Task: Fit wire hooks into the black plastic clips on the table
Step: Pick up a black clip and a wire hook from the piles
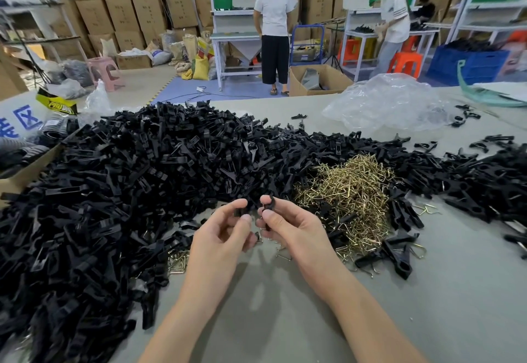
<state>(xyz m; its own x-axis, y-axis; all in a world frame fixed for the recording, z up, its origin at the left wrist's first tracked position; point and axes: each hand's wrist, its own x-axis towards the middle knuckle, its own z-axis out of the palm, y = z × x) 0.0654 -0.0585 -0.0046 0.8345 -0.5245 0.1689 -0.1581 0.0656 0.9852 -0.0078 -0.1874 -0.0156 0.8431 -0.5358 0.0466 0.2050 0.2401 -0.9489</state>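
Grey table (285, 320), cartons (122, 11) behind; R hand (288, 228) pinches clip (269, 204), L hand (222, 234) grip unclear.

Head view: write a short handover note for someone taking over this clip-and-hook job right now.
Right hand: pinches one clip above the table.
Left hand: fingers curled beside that clip; what it holds is unclear.
Clip pile spreads left and behind the hands; hook pile lies to their right.
Done: the finished clips by the hook pile show wire loops, so they seem fitted.
Left: seat a hook in the held clip, then work through the large pile.
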